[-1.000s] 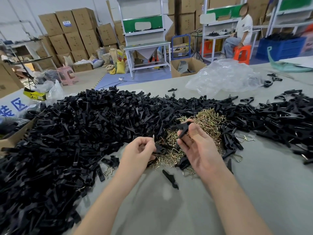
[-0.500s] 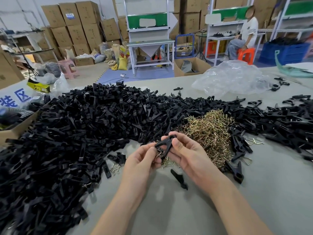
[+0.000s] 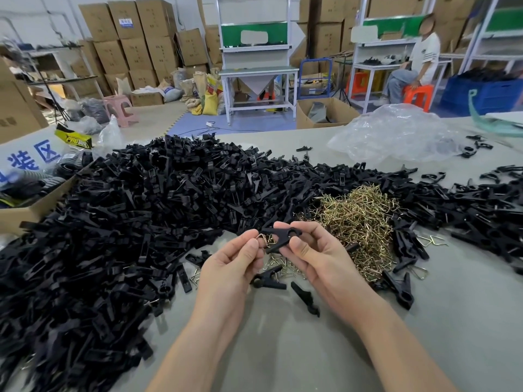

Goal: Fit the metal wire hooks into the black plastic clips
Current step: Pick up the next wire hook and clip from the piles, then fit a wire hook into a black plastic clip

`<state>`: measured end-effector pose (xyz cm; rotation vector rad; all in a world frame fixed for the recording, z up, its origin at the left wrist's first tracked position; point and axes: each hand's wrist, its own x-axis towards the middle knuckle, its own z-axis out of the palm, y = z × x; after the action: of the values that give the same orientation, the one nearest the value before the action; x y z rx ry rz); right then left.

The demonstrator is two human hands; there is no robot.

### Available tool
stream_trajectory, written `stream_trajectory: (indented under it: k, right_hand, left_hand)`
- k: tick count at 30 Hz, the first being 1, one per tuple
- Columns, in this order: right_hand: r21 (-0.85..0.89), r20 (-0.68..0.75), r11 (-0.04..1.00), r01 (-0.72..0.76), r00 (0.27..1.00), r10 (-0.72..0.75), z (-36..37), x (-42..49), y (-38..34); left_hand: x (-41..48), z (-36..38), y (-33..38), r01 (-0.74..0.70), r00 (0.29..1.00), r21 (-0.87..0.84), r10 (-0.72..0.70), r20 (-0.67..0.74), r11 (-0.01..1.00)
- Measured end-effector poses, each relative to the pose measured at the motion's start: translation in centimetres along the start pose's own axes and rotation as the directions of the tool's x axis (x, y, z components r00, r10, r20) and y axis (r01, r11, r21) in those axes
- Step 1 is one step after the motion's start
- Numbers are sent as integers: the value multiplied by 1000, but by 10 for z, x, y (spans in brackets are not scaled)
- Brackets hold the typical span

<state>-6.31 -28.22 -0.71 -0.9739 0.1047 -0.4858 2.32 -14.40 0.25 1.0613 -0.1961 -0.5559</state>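
Note:
A black plastic clip (image 3: 278,236) is held above the table, pinched between thumb and fingers of my right hand (image 3: 317,257). My left hand (image 3: 232,267) pinches a brass-coloured wire hook (image 3: 263,239) at the clip's left end, touching it. Behind the hands lies a heap of wire hooks (image 3: 356,219). A huge pile of black clips (image 3: 127,216) covers the left and far side of the grey table (image 3: 283,349). Two loose clips (image 3: 268,280) lie just below my hands.
More black clips (image 3: 486,205) spread to the right. A crumpled clear plastic bag (image 3: 396,137) sits at the far right. A cardboard box (image 3: 28,210) stands at the table's left edge. A person (image 3: 418,60) sits on an orange stool far behind.
My right hand lifted a clip off the heap and brought it to my left hand; the clip turned from upright to roughly level, with the hook now at its left end.

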Motion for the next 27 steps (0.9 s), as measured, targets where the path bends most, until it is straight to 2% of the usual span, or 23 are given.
stream_trajectory:
  k: [6,10,13,27]
  right_hand:
    - [-152,51,988,5,999,3,-2,0,5]
    - [-326,77,944,56,996,-32,1,-2,7]
    - [-396,94,914,87,994,-54,5,-3,8]
    - [-435,90,894,108,993,-76,13,-5,12]
  left_hand:
    - [-1,0,-2,-6,995,154,20,-95,988]
    - [-5,1,-2,-85,982,353,139,-130,932]
    - [-9,4,-1,-144,969,461,220,-116,876]
    - [-8,4,-4,-179,945,484,286,-157,856]
